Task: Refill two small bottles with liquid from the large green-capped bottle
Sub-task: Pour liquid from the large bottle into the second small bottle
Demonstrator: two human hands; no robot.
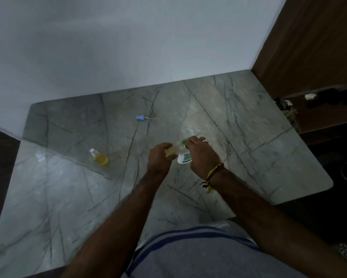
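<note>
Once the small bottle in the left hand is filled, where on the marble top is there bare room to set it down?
Bare marble table lies right of the right hand, out to the rounded edge, and along the near edge below the standing small bottle. The back strip is bare except for the blue-capped piece. It is crowded only where the left hand holds its bottle against the large bottle.

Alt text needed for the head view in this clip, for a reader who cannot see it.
Over a grey marble table, the right hand tips a white bottle with a green cap toward a small bottle gripped in the left hand. Another small bottle of yellow liquid stands to the left, and a blue pump top lies further back.
</note>
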